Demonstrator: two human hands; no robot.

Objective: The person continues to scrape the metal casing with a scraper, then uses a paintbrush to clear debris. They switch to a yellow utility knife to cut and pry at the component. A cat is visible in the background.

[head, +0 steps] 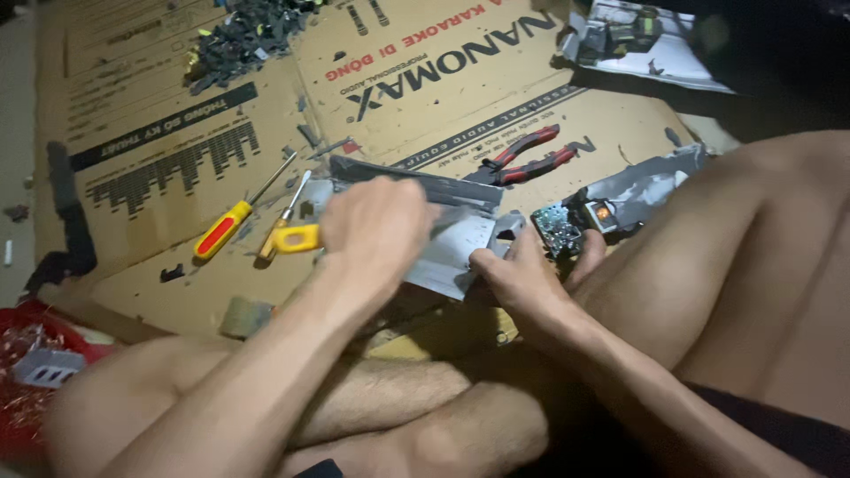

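At the centre of the frame the left hand (376, 226) is closed around a yellow-handled screwdriver (297, 237), held against a grey metal casing (452, 232). Just right of it, the right hand (522, 276) presses its fingers on the casing's lower edge. All this lies on flattened cardboard (159, 106). Left of centre rests a red-and-yellow screwdriver (232, 221); above right of centre, red-handled pliers (524, 158). A green circuit board (556, 228) sits beside the right hand. A pile of small dark parts (243, 37) fills the upper left.
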